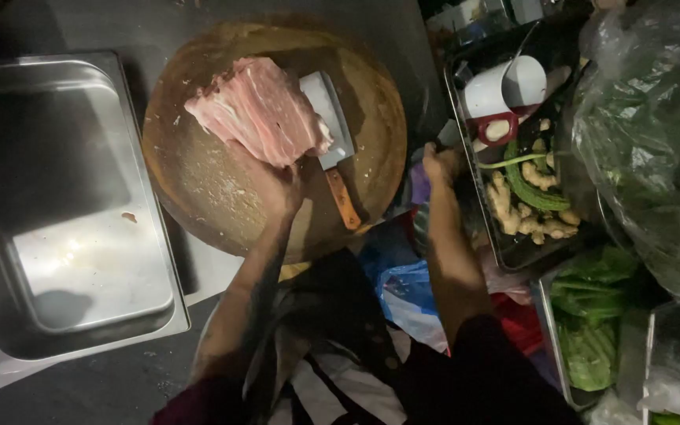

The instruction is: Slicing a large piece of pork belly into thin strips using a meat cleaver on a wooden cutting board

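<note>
Steel pan (pixel 80 260), ginger tray (pixel 513 256), bagged greens (pixel 647 134)

Pink streaked meat (pixel 257 110), brown round board (pixel 222 189), orange-handled cleaver (pixel 332 142).

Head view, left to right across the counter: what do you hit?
Steel tray → slab of raw meat held by the left hand → cleaver on the round board → right hand → tray of ginger → bagged greens.

Dark counter (pixel 64 24): round wooden chopping board (pixel 198 181) on it, empty steel pan (pixel 64 212) left of board, ginger tray (pixel 513 252) right of board.
</note>
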